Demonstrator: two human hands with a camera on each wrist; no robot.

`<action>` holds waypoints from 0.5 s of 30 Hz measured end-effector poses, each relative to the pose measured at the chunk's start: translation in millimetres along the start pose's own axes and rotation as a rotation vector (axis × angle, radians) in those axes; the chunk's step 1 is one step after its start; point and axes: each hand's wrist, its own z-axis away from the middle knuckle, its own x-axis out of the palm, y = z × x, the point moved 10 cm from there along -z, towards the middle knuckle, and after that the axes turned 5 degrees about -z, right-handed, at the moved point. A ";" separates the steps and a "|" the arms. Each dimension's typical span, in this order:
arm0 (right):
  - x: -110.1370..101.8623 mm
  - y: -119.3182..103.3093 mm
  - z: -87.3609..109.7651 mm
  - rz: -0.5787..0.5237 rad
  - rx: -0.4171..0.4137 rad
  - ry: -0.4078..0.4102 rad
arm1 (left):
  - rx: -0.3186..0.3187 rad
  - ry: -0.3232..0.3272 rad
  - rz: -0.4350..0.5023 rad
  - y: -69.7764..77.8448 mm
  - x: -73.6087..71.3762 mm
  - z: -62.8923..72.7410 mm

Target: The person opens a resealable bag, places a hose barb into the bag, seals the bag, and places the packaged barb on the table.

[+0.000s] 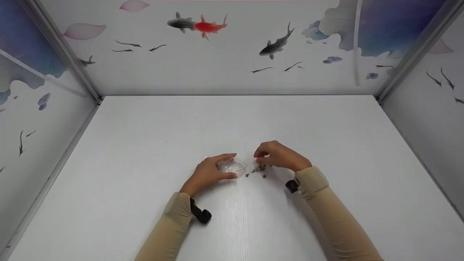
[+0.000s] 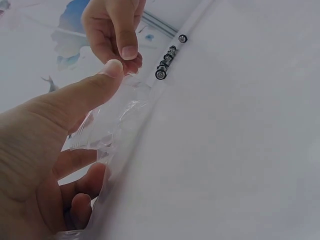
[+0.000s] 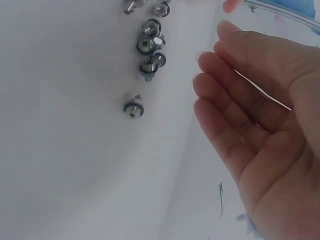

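Note:
My left hand [image 1: 210,171] holds a small clear plastic bag [image 1: 232,166], thumb on the near side and fingers round the far side. In the left wrist view the bag [image 2: 112,122] is crinkled and see-through. Just right of it, my right hand [image 1: 281,156] hovers over a loose cluster of small metal screw-like fittings [image 1: 262,168] with dark rings. Its fingers curve loosely in the right wrist view, with a gap between the thumb and the other fingertips [image 3: 202,57] and nothing visible there. Several fittings [image 3: 134,108] lie beside that hand.
The white table [image 1: 232,123] runs back to a panel [image 1: 224,72] printed with fish. Similar printed panels stand at the left [image 1: 47,123] and right [image 1: 417,94]. Black wrist cameras [image 1: 203,216] hang close over the tabletop.

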 end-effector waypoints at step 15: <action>-9.0 31.2 24.7 0.025 0.049 -0.004 | -0.011 0.004 0.001 -1.4 0.0 -0.3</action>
